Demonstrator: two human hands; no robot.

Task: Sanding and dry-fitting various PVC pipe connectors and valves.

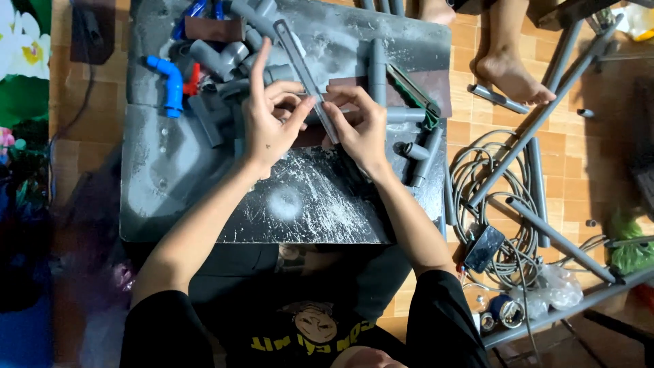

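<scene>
Both my hands hold a long thin grey metal strip that looks like a saw blade, slanting from the far middle of the table toward me. My left hand pinches it near the lower end, forefinger pointing up. My right hand grips the lower end from the right. A heap of grey pipe fittings lies just beyond and left of my left hand. A blue elbow fitting sits at the far left of the heap.
The dark scratched work table is dusted with white shavings. A green-framed saw and short grey pipes lie right of my hands. On the floor right: long grey pipes, coiled cable, a phone, another person's bare foot.
</scene>
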